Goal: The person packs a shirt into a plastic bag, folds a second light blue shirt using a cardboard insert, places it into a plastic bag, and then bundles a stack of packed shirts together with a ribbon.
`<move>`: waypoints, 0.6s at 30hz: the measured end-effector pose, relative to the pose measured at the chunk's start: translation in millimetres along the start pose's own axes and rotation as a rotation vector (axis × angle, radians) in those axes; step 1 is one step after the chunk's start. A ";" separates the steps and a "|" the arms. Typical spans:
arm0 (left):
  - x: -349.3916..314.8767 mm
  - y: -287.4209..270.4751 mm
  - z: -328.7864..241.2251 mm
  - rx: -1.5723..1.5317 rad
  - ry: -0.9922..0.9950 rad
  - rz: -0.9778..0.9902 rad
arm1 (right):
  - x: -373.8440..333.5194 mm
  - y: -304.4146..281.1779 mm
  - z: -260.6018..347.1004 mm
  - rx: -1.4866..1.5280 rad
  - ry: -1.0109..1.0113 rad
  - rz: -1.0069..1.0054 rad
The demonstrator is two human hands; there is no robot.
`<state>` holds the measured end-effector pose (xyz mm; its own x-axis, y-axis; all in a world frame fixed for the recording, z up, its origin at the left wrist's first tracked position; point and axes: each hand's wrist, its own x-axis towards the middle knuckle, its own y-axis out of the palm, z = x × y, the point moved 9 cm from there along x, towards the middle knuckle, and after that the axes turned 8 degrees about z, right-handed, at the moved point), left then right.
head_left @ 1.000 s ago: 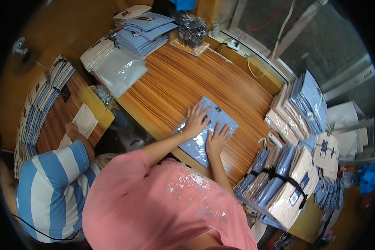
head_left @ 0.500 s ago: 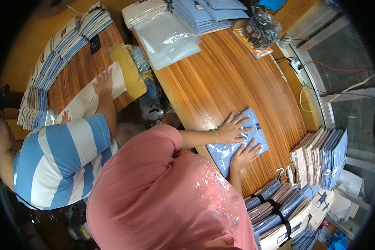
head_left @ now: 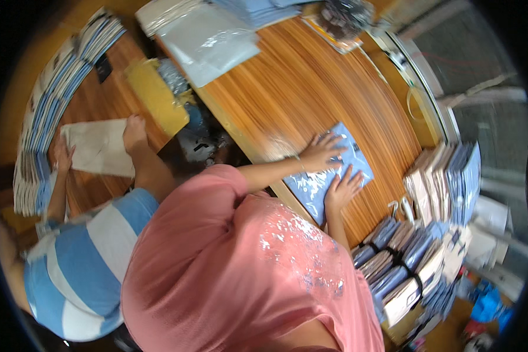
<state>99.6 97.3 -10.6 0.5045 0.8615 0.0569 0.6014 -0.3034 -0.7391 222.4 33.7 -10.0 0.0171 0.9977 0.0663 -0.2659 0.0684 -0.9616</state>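
A folded blue garment in a clear, shiny plastic bag lies on the wooden table, close to its near edge. My left hand rests on the bag with its fingers spread, palm down. Nearer to me, my right hand lies flat on the same bag, fingers apart, toward its right side. Neither hand grips anything. The palms cover part of the package.
Stacks of folded blue and cream garments stand on the right, with strapped bundles nearer. Clear plastic bags lie at the far left of my table. A co-worker in a striped shirt handles a cream cloth at the left table.
My hands stay flat on the bagged garment while the whole view shifts slightly. The co-worker's cream cloth has turned and lies farther left, with both of that person's hands at its ends.
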 end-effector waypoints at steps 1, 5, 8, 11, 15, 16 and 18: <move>5.3 -20.0 18.1 -0.261 0.015 -0.120 | 0.3 0.3 -2.4 -0.027 0.002 -0.002; -0.8 -171.3 79.8 -0.843 0.045 -0.701 | -0.1 -2.0 -9.6 -0.003 0.042 -0.008; -72.9 -296.8 157.6 -0.501 -0.011 -1.235 | 2.0 -3.9 -10.7 0.021 0.035 -0.022; -174.1 -347.9 239.8 -0.250 -0.282 -1.639 | 2.3 -4.7 -8.7 0.009 0.046 -0.014; -274.0 -313.5 324.9 0.051 -0.951 -1.870 | -1.0 -5.1 -3.8 0.032 0.031 -0.006; -298.3 -300.0 339.0 0.169 -1.068 -1.919 | -1.6 -2.8 5.8 0.049 0.010 0.008; -270.5 -257.2 380.5 -0.240 -1.369 -1.423 | -2.0 -3.9 -5.3 0.023 0.044 0.002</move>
<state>-427.3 97.2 -91.4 -0.9823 0.1357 -0.1290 0.1843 0.8221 -0.5387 228.6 31.5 -7.9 0.0588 0.9969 0.0526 -0.2885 0.0674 -0.9551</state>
